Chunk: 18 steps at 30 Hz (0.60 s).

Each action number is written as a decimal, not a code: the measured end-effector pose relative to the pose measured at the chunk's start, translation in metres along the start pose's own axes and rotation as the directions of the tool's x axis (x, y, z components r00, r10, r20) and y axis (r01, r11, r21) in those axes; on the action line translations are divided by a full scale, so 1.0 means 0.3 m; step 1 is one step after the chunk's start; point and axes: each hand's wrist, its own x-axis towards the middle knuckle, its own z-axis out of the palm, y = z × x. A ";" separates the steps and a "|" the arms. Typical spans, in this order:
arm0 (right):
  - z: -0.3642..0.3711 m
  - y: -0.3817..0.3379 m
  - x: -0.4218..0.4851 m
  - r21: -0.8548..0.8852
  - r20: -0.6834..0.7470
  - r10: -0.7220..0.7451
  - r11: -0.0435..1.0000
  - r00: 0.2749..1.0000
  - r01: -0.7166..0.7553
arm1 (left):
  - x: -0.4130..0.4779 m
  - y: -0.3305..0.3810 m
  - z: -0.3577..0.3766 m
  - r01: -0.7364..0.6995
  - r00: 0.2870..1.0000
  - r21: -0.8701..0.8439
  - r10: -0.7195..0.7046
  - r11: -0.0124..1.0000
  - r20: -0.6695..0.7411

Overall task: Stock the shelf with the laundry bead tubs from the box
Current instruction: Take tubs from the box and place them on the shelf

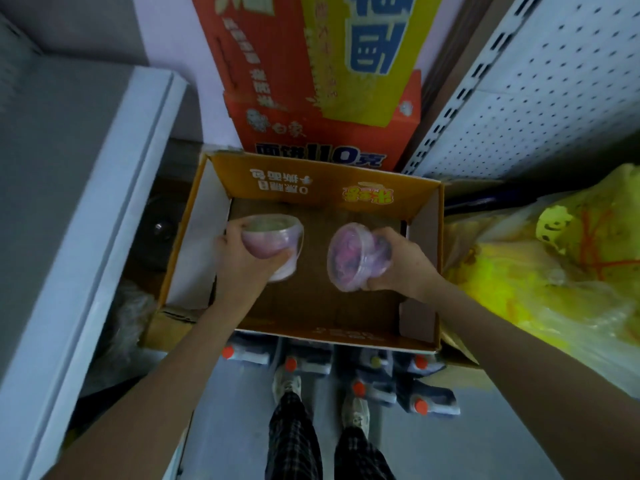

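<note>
An open orange cardboard box (426, 271) lies below me, its brown bottom bare. My left hand (239, 265) grips a clear round tub of pink laundry beads (273, 237) over the box's left half, lid facing up and away. My right hand (401, 261) grips a second clear tub of pink and purple beads (349, 258) over the right half, tipped on its side with the lid toward the left. A white shelf (86, 209) runs along the left side.
A tall orange and yellow carton (311, 71) stands behind the box. White pegboard shelving (536, 98) rises at right, with yellow plastic bags (561, 271) beneath. Dark bottles with orange caps (391, 386) lie on the floor beside my feet.
</note>
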 end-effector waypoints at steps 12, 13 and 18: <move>-0.288 -0.475 -0.272 -0.093 -0.379 -0.285 0.958 0.880 0.270 | -0.425 0.315 -0.459 -0.189 0.878 -0.154 0.097 0.970 -0.468; -0.301 -0.515 -0.303 -0.011 -0.364 -0.261 0.961 0.894 0.276 | -0.468 0.325 -0.497 -0.198 0.861 -0.155 0.096 0.968 -0.499; -0.337 -0.698 -0.407 0.257 -0.327 -0.312 0.879 0.892 0.402 | -0.642 0.360 -0.683 -0.247 0.777 -0.142 0.109 0.959 -0.620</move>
